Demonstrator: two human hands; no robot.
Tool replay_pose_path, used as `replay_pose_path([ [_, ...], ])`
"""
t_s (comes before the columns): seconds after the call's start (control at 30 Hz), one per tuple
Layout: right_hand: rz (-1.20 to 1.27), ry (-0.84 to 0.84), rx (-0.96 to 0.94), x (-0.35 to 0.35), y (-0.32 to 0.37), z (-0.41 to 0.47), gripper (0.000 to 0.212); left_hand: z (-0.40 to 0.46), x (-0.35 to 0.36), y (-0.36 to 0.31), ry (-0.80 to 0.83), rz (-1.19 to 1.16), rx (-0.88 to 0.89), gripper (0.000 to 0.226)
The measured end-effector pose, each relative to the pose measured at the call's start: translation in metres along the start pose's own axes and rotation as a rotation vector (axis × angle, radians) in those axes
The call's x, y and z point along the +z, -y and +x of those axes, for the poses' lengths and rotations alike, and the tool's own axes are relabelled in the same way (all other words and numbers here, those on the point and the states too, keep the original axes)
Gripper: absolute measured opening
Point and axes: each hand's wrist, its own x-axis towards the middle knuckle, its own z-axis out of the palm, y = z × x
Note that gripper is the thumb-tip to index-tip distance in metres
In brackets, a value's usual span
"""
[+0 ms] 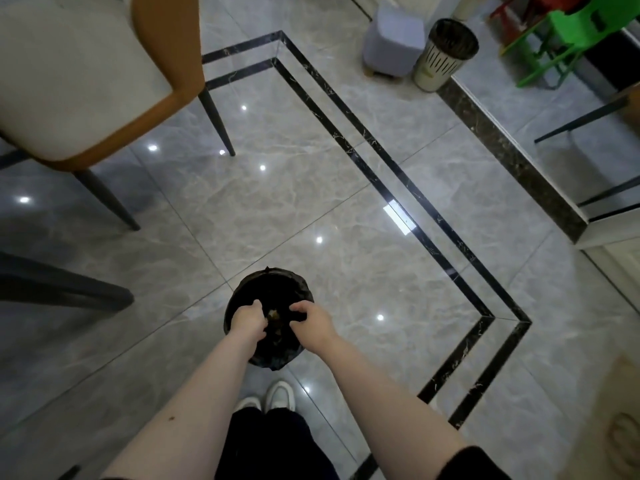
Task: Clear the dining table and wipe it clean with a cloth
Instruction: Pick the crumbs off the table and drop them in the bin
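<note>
A small round bin (pixel 242 299) lined with a black bag (pixel 273 362) stands on the floor just in front of my feet. Yellow-brown food scraps (pixel 273 316) lie inside it. My left hand (pixel 246 323) reaches over the bin's left side, its fingers curled down into the dark bag. My right hand (pixel 311 323) is over the right side, thumb and fingers curled round a fold of the black bag. The dining table is out of view.
A cream and orange dining chair (pixel 76 81) stands at the upper left, with a dark furniture leg (pixel 62 289) at the left edge. A grey stool (pixel 394 39), a slotted metal bin (pixel 443 53) and a green plastic chair (pixel 568 36) are at the far right. The marble floor (pixel 311 188) is glossy.
</note>
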Motion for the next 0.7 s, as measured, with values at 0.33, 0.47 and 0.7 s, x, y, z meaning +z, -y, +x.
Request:
replay_pose_path([
  [0.33,0.087,-0.091,-0.026,-0.030,0.023,-0.025,0.037,-0.040,0.007,-0.026,0.042,0.040,0.068,0.023],
  [0.47,0.147,-0.143,-0.048,-0.059,0.035,-0.039,0.037,-0.065,0.018,-0.044,0.052,0.095,0.127,0.038],
  [0.7,0.150,-0.214,-0.088,-0.125,0.043,-0.048,0.037,-0.099,0.061,-0.087,0.060,0.167,0.204,0.035],
])
